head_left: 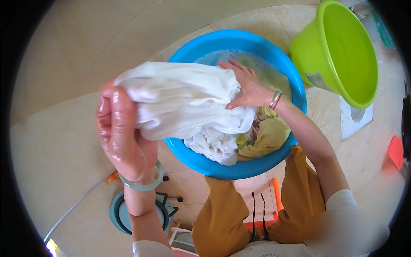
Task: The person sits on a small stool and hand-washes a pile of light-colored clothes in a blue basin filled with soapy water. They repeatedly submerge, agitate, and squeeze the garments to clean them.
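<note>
A wet white cloth garment [184, 96] is stretched sideways above a large blue basin [199, 45]. My left hand [124, 128], wet and with a pale green bangle at its wrist, is closed round the garment's left end and holds it up. At the other end, my right hand [253, 90] touches the cloth with its fingers spread and its thumb apart. Below, bunched white cloth [214, 145] lies inside the basin's near side. Beside it is crumpled yellow cloth [269, 135]. Cloudy, foamy water [257, 62] shows toward the far side.
A lime green bucket [349, 55] leans at the upper right, near a white floor fixture [355, 118]. A red-orange piece [395, 152] stands farther right. At lower left are a teal round container [122, 214] and a thin grey hose [77, 201]. My knees flank the basin's near edge.
</note>
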Demonstrator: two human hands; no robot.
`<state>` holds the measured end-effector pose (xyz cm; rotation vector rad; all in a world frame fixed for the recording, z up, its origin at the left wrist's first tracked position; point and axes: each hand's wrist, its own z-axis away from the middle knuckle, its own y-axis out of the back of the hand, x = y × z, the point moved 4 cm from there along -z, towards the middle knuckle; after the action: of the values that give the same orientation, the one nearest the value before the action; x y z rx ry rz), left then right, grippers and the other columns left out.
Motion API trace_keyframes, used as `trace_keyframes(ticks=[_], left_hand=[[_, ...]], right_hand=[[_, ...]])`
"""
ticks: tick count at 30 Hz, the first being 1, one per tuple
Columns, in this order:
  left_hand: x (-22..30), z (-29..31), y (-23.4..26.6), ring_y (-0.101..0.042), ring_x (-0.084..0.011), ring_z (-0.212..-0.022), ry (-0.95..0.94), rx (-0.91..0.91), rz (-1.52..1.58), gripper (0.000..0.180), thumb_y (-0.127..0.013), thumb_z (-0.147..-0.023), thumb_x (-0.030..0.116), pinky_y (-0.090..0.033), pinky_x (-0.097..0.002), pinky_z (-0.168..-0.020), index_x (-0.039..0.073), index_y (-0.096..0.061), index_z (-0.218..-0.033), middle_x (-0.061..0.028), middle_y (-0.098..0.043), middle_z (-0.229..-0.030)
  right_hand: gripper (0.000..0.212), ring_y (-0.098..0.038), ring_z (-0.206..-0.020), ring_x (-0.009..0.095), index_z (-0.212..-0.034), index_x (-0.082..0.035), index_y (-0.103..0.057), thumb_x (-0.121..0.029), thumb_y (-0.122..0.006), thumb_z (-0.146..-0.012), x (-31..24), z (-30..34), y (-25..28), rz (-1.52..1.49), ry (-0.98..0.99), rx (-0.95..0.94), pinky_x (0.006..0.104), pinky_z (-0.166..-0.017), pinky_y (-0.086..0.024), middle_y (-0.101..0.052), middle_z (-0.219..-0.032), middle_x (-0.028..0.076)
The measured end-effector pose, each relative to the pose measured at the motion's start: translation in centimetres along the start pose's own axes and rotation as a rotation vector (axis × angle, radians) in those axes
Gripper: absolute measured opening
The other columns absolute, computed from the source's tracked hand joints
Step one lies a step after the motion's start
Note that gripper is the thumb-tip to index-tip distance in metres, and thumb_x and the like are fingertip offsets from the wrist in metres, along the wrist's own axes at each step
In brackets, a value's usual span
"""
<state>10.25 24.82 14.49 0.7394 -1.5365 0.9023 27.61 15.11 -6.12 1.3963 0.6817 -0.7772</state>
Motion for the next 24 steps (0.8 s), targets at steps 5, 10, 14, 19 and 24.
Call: trace_keyframes(ticks=[5, 10, 14, 19, 24], left_hand=[[0.8, -0.5, 2.5, -0.057, -0.0211, -0.104, 0.027, 0.163, 0.302, 0.031, -0.042, -0.098, 0.025, -0.045, -0.0386, -0.092, 0.003, -0.057, -0.115, -0.0094, -0.06, -0.113], [-1.8, 0.6, 7.3, -0.053, -0.0263, -0.111, 0.029, 0.109, 0.349, 0.03, -0.042, -0.095, 0.021, -0.041, -0.0453, -0.1, 0.004, -0.058, -0.113, -0.0112, -0.054, -0.125], [-7.4, 1.2, 9.8, -0.055, -0.0203, -0.098, 0.003, -0.081, 0.355, 0.02, -0.048, -0.09, 0.018, -0.044, -0.039, -0.091, 0.003, -0.059, -0.096, -0.0074, -0.056, -0.102], [-13.5, 2.4, 10.9, -0.051, -0.0176, -0.083, 0.033, -0.109, -0.453, 0.016, -0.06, -0.079, -0.001, -0.044, -0.0327, -0.077, 0.009, -0.049, -0.087, -0.0047, -0.05, -0.09], [-18.4, 2.9, 5.3, -0.036, -0.0344, -0.127, -0.133, -0.35, -1.303, 0.045, -0.062, -0.084, 0.019, -0.033, -0.0533, -0.1, 0.025, -0.052, -0.128, -0.0095, -0.039, -0.14]], right_hand=[[0.067, -0.038, -0.124, 0.031, -0.129, -0.011, -0.051, -0.035, -0.075, -0.071, 4.8, 1.5, -3.4, 0.194, -0.062, -0.105, 0.0526, -0.106, -0.021, -0.054, -0.124, 0.011], [0.026, -0.056, -0.089, 0.013, -0.109, -0.004, -0.057, -0.009, -0.055, -0.083, 5.0, 2.2, -2.3, -1.035, -0.303, 0.28, 0.0286, -0.079, -0.047, -0.06, -0.097, 0.001], [0.034, -0.056, -0.092, 0.013, -0.114, -0.002, -0.053, -0.001, -0.047, -0.08, 1.3, 0.5, 3.7, -1.4, -0.169, 0.459, 0.0263, -0.081, -0.046, -0.057, -0.105, 0.005], [0.044, -0.055, -0.097, 0.014, -0.12, -0.006, -0.052, -0.003, -0.046, -0.077, 1.9, -1.4, 2.7, -0.811, -0.029, 0.181, 0.0264, -0.086, -0.044, -0.054, -0.115, 0.005], [0.052, -0.03, -0.128, 0.039, -0.129, -0.025, -0.051, -0.043, -0.064, -0.082, 4.0, -1.7, -1.6, 0.111, -0.011, 0.053, 0.0467, -0.104, -0.033, -0.032, -0.143, 0.012]])
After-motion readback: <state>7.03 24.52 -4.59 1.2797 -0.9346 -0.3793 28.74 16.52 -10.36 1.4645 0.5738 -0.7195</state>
